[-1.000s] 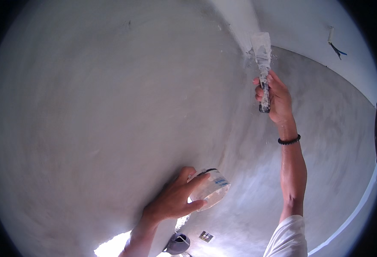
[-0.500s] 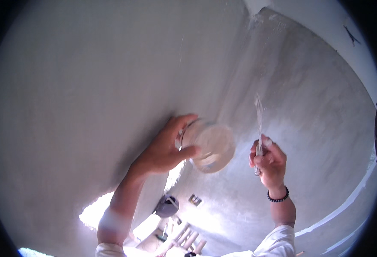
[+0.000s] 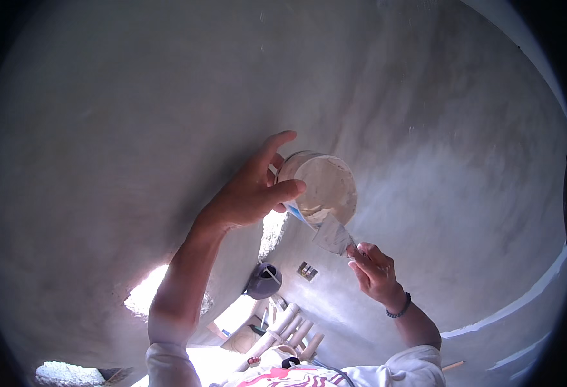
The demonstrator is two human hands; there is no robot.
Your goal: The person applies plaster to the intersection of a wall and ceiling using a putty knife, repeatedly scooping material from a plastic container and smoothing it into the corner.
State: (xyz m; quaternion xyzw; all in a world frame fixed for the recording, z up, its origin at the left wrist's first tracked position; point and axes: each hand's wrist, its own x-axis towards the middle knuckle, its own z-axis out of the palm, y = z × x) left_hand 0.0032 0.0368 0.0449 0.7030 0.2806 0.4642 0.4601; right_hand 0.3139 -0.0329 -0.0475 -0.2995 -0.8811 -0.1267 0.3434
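Watching remotely, I count one tub (image 3: 325,184) gripped by left fingers (image 3: 287,191), one scraper (image 3: 332,236) held in right fingers (image 3: 374,259), one blue-marked label (image 3: 293,211).

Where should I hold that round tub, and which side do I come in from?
Probably best to grip the tub around its outer side wall, coming from the left, as the left hand does. The curved wall suits a wrapping hold, and the open mouth stays clear for the putty knife, which the right hand has at the lower rim.
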